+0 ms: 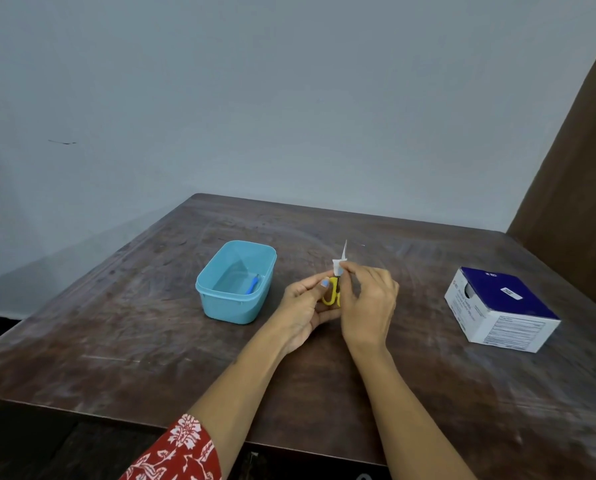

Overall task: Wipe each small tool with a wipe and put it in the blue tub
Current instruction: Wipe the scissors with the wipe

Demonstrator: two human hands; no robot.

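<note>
Scissors (pixel 331 293): small, yellow looped handles, narrow pale metal blades closed to one point. Held upright above the middle of the tabletop (pixel 116 323), tip toward the far wall, just right of the tub.

Wipe (pixel 337 266): small white piece, folded round the lower part of the blades, just above the handles. The blade tip stands clear above it.

Left hand (pixel 305 311): grip clasped about the yellow handles from the left, thumb laid over the upper loop; nail painted light blue.

Right hand (pixel 369 303): fingertips pinch the wipe against the blades; back of the hand toward the camera.

Tub (pixel 217 303): light blue plastic, rectangular with rounded corners, lid off. Stands on the tabletop left of the hands, apart from them. Holds one small blue tool (pixel 253 285) lying against the right inner wall; its kind cannot be told.

Box (pixel 500 308): card, dark blue top with a white label, white printed sides. Sits on the right of the tabletop, well apart from the hands.

Sleeve (pixel 182 452): red with white floral print, on the left arm at the lower edge.

Tabletop: dark brown wood, worn and scuffed.
</note>
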